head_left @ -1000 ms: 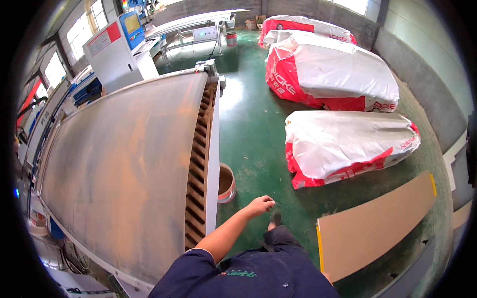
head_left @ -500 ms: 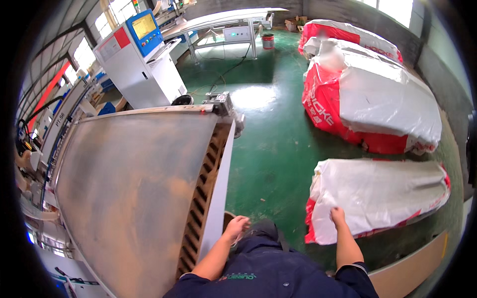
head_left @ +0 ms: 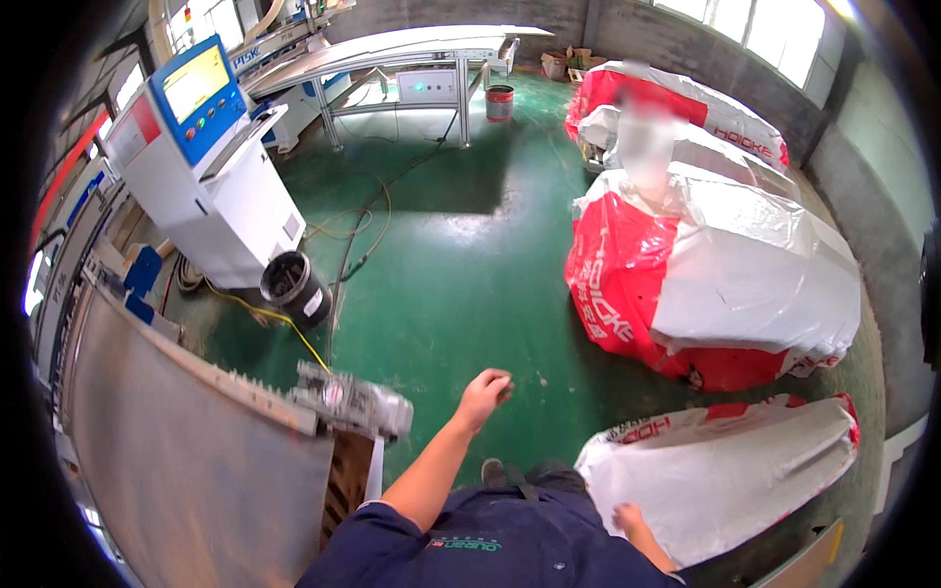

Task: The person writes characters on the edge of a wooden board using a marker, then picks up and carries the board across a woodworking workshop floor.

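Out in front of me, over the green floor (head_left: 446, 284), my left hand (head_left: 484, 398) is raised with its fingers curled in, and nothing shows in it. It is to the right of the metal fitting (head_left: 353, 402) at the corner of the flat machine table (head_left: 196, 421). Lower down at my right side, my right hand (head_left: 627, 516) is loosely closed and small in the view, with nothing seen in it. Behind that hand lies a low stack wrapped in white and red plastic sheeting (head_left: 725, 480).
Larger wrapped stacks (head_left: 755, 265) line the right side. At the left stand a white control cabinet (head_left: 225, 216) with a blue screen panel and a black bucket (head_left: 296, 287). Hoses and a yellow cable (head_left: 304, 338) lie on the floor. A long white table (head_left: 392, 54) stands far ahead.
I have moved forward: the machine table and the low wrapped stack have slid nearer and lower. My left hand has swung forward and up; my right hand has dropped back toward my body.
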`<state>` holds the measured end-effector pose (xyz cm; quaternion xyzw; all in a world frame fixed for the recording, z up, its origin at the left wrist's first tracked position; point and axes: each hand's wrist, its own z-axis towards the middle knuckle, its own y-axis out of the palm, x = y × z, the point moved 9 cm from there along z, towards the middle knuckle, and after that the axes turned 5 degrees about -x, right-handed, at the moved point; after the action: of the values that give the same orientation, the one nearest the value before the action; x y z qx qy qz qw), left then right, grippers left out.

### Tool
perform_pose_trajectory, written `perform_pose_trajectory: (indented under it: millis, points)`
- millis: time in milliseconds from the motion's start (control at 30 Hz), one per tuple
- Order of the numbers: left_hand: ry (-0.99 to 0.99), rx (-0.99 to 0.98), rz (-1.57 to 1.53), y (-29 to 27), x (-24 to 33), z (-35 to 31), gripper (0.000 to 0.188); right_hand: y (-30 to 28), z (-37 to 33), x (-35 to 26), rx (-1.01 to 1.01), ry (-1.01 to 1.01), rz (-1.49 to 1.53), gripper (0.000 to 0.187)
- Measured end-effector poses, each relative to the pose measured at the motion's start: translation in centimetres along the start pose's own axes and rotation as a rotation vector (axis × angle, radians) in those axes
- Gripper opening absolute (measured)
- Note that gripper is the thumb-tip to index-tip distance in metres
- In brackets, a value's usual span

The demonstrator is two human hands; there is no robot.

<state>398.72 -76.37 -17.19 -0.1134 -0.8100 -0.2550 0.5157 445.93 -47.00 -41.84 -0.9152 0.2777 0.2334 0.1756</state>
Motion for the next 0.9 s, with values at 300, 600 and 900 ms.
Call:
perform_pose_trajectory:
  millis: [300,600,900]
  points:
    - [0.087,-0.089,0.639,-3.6,9.2,32.9,0.029,-1.7,21.8,0.2,0.054,0.261,-0.074,0.047]
    - [-0.697,0.226,0.965,-30.4,-9.2,37.3,0.042,21.3,39.2,-75.8,-0.149,-0.55,-0.209,0.003]
    - [-0.955,0.19,0.531,-26.1,-3.0,58.9,0.029,35.1,44.8,-113.7,-0.288,-0.739,-0.367,0.019]
